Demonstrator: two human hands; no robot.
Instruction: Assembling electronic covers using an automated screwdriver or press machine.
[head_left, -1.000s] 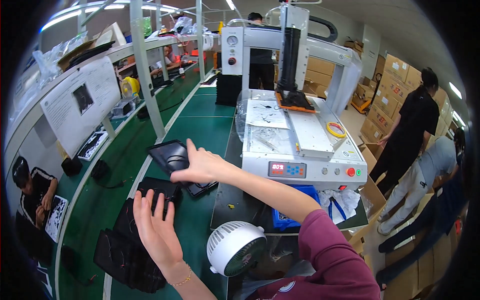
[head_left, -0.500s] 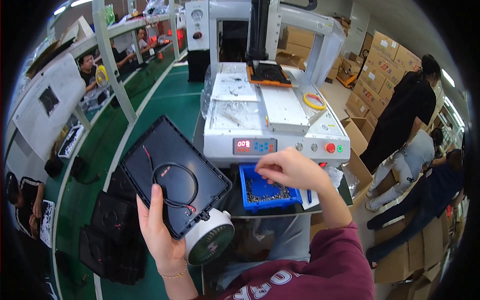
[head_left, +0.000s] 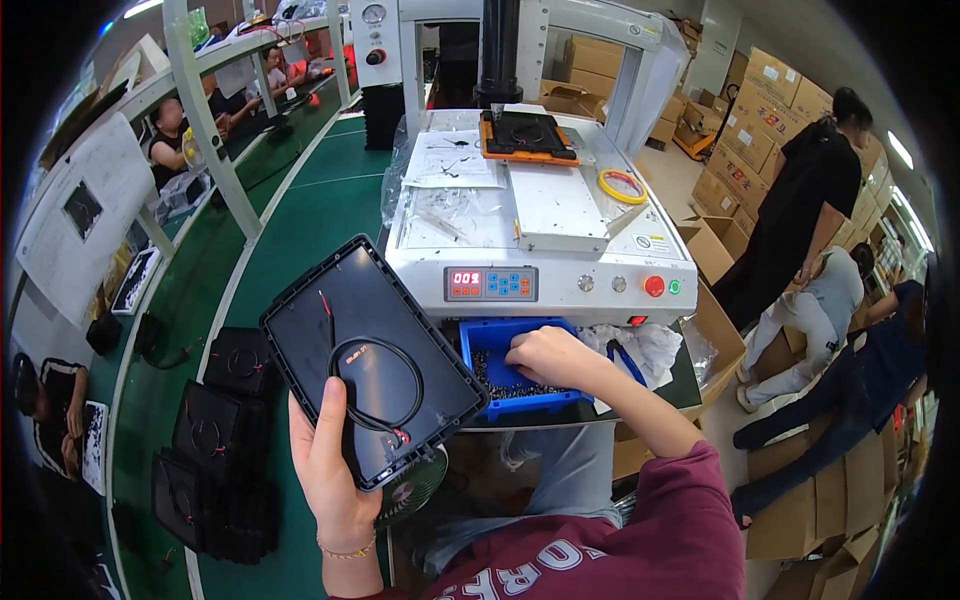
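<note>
Moved since the earlier frame: right grip point(head_left: 550, 357), down from above the blue bin point(head_left: 545, 402) to inside it.
Right grip: fingers curled, tips low by the small dark parts point(head_left: 497, 388); whether it pinches any, I cannot tell.
Left grip: clasping the black panel point(head_left: 380, 375) by its lower left edge, thumb over the inner face.
Black panel: raised and tilted left of the bin, open side up, a coiled black cable point(head_left: 419, 385) with red ends lying inside.
Fan point(head_left: 418, 490): below the panel, mostly covered by it.
Blue bin: at the front of the white machine point(head_left: 600, 270), blue-handled tool point(head_left: 630, 365) and crumpled white wrap point(head_left: 655, 350) just to its right.
Panel stacks point(head_left: 210, 435): 3 piles of black panels on the green bench point(head_left: 325, 215), left of the left grip.
Machine bed: orange fixture point(head_left: 530, 158) carrying 1 black piece, yellow tape roll point(head_left: 622, 201) to its right.
Far right: 1 person in black point(head_left: 810, 200) standing near stacked cartons point(head_left: 745, 150).
</note>
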